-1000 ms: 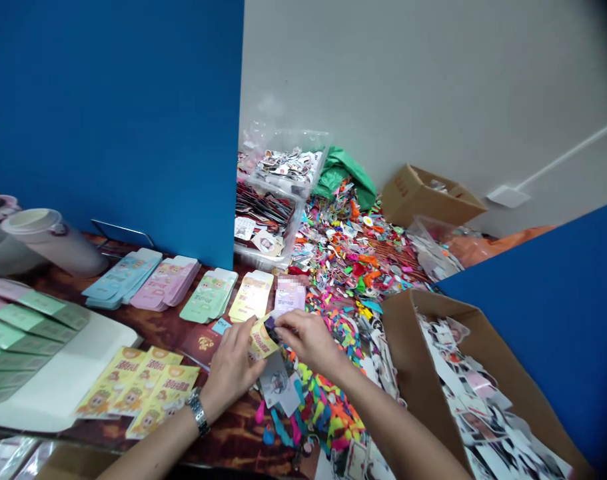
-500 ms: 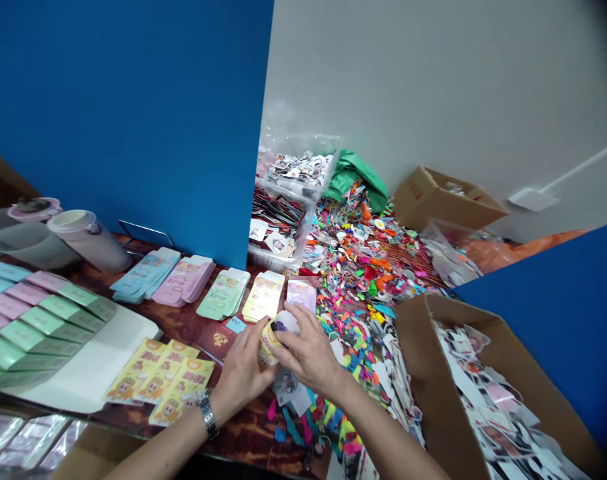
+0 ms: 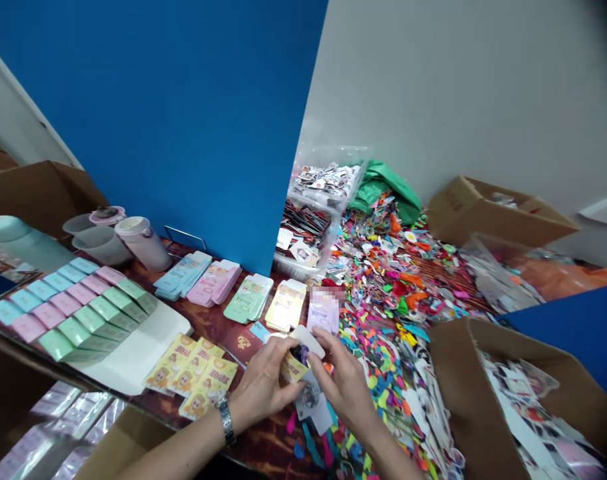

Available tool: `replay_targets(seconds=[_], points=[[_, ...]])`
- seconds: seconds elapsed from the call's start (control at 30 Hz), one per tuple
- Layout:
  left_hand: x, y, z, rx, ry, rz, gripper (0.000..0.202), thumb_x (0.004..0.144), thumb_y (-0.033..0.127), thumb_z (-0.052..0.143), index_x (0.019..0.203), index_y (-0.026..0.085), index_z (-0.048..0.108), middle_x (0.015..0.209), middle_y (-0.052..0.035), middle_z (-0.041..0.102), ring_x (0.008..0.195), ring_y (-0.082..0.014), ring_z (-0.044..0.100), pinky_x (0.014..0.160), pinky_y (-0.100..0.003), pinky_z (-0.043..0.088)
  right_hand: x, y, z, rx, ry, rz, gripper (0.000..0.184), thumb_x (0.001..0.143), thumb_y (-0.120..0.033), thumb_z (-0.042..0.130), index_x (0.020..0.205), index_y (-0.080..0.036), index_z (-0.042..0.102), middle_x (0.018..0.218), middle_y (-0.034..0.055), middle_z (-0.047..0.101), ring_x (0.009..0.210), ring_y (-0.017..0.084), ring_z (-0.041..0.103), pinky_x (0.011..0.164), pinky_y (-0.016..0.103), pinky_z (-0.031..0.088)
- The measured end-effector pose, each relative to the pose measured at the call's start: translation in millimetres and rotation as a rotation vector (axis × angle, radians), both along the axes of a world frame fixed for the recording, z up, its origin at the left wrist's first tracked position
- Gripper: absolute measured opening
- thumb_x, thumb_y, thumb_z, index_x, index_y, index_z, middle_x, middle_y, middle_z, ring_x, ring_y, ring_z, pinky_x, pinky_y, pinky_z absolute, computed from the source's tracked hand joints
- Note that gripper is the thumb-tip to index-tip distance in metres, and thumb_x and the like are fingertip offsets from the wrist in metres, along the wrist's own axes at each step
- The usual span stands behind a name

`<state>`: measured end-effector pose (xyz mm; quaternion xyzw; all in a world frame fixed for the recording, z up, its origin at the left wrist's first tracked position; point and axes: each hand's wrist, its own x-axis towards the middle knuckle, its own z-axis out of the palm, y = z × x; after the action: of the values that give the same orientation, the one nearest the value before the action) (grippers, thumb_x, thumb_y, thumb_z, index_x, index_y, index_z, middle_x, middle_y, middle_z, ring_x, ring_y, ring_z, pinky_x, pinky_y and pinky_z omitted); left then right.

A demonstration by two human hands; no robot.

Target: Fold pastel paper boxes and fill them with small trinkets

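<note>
My left hand (image 3: 260,385) and my right hand (image 3: 344,390) meet over a wooden-patterned tabletop (image 3: 263,443). The left fingers pinch a small yellow card envelope (image 3: 294,368). A white card (image 3: 308,341) and a small dark item (image 3: 298,353) sit at its top, partly hidden by my fingers. My right fingertips press on the white card. Just below lies a photo card (image 3: 310,398). Upright rows of blue (image 3: 180,277), pink (image 3: 216,283), green (image 3: 250,299), yellow (image 3: 286,305) and lilac (image 3: 323,310) envelopes stand beyond my hands.
Colourful cut-outs (image 3: 383,267) cover the surface to the right. Transparent bins of stickers (image 3: 326,183) stand behind them, beside a green bag (image 3: 386,190). An open cardboard box of photos (image 3: 478,400) is at right. A white board (image 3: 143,350) holds envelopes at left, near plastic cups (image 3: 100,243).
The view has swung left, so everything sits further right in the frame. My hands have parted slightly, and the white card now shows above the yellow envelope.
</note>
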<state>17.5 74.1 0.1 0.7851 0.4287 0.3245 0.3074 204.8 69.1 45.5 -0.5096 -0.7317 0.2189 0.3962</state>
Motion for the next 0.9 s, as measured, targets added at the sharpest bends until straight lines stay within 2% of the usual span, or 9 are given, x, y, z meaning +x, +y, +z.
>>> replay_targets(seconds=[0.07, 0.17, 0.3, 0.4, 0.47, 0.57, 0.73, 0.83, 0.9], points=[[-0.2, -2.1, 0.1, 0.051, 0.001, -0.002, 0.066, 0.08, 0.022, 0.064, 0.138, 0.026, 0.031, 0.131, -0.0108, 0.053, 0.122, -0.0257, 0.054, 0.101, -0.042, 0.048, -4.8, -4.4, 0.0, -0.025, 0.035, -0.025, 0.037, 0.093, -0.018, 0.053, 0.128, -0.029, 0.057, 0.11, 0.0068, 0.068, 0.1, 0.021, 0.067, 0.085, 0.033, 0.056], [-0.8, -6.3, 0.8, 0.097, 0.005, 0.027, 0.072, 0.08, 0.02, 0.063, 0.141, 0.025, 0.025, 0.134, -0.0122, 0.052, 0.122, -0.0257, 0.055, 0.1, -0.042, 0.048, -7.9, -8.3, 5.9, -0.032, 0.077, 0.025, 0.031, 0.094, -0.016, 0.05, 0.118, -0.029, 0.064, 0.106, 0.006, 0.069, 0.1, 0.02, 0.066, 0.084, 0.032, 0.055], [-0.3, -10.3, 3.9, 0.067, 0.047, 0.086, 0.083, 0.081, 0.023, 0.062, 0.148, 0.022, 0.014, 0.135, -0.0146, 0.053, 0.12, -0.0269, 0.057, 0.097, -0.041, 0.05, -7.9, -10.4, 13.6, -0.11, 0.12, 0.065, 0.024, 0.094, -0.019, 0.053, 0.11, -0.027, 0.069, 0.104, 0.0064, 0.069, 0.098, 0.019, 0.065, 0.082, 0.031, 0.055], [1.4, -11.1, 7.9, 0.058, 0.097, 0.059, 0.087, 0.083, 0.023, 0.059, 0.152, 0.023, 0.006, 0.14, -0.0153, 0.048, 0.125, -0.0282, 0.053, 0.1, -0.042, 0.048, -8.6, -10.7, 15.0, -0.171, 0.122, 0.024, 0.019, 0.093, -0.021, 0.055, 0.105, -0.025, 0.069, 0.099, 0.0067, 0.069, 0.092, 0.019, 0.066, 0.074, 0.027, 0.056], [2.6, -11.6, 10.0, 0.057, 0.119, 0.046, 0.089, 0.085, 0.023, 0.058, 0.154, 0.023, 0.002, 0.136, -0.015, 0.05, 0.123, -0.0282, 0.053, 0.098, -0.042, 0.049, -10.3, -10.6, 15.5, -0.173, 0.108, -0.014, 0.018, 0.091, -0.018, 0.055, 0.102, -0.024, 0.069, 0.097, 0.0065, 0.069, 0.09, 0.019, 0.066, 0.073, 0.027, 0.056], [3.1, -13.0, 10.9, 0.092, 0.173, 0.076, 0.092, 0.085, 0.023, 0.056, 0.154, 0.021, -0.005, 0.125, -0.0147, 0.055, 0.112, -0.0283, 0.057, 0.09, -0.042, 0.052, -14.2, -12.7, 16.3, -0.114, 0.074, -0.015, 0.022, 0.09, -0.013, 0.054, 0.101, -0.023, 0.07, 0.099, 0.0061, 0.071, 0.093, 0.019, 0.067, 0.082, 0.03, 0.056], [0.3, -14.5, 9.1, 0.189, 0.308, 0.101, 0.099, 0.082, 0.023, 0.057, 0.153, 0.016, -0.011, 0.11, -0.014, 0.056, 0.097, -0.0296, 0.058, 0.082, -0.045, 0.053, -24.2, -25.2, 3.1, 0.096, -0.023, 0.003, 0.037, 0.091, -0.005, 0.049, 0.121, -0.023, 0.064, 0.113, 0.0073, 0.071, 0.106, 0.02, 0.066, 0.093, 0.035, 0.054], [-2.5, -16.4, 8.3, 0.147, 0.327, 0.092, 0.098, 0.082, 0.021, 0.055, 0.153, 0.017, -0.013, 0.11, -0.0137, 0.053, 0.096, -0.0284, 0.058, 0.078, -0.042, 0.054, -32.8, -34.7, -11.2, 0.208, -0.07, -0.011, 0.05, 0.091, -0.002, 0.046, 0.136, -0.023, 0.053, 0.124, 0.0093, 0.066, 0.118, 0.021, 0.06, 0.1, 0.039, 0.051], [-5.8, -19.7, 8.1, 0.104, 0.338, 0.09, 0.093, 0.083, 0.019, 0.052, 0.153, 0.021, -0.011, 0.112, -0.0133, 0.051, 0.097, -0.0274, 0.057, 0.079, -0.042, 0.054, -38.1, -39.6, -17.2, 0.219, -0.067, 0.011, 0.054, 0.092, -0.002, 0.044, 0.142, -0.022, 0.046, 0.13, 0.0101, 0.062, 0.125, 0.021, 0.055, 0.103, 0.04, 0.05]])
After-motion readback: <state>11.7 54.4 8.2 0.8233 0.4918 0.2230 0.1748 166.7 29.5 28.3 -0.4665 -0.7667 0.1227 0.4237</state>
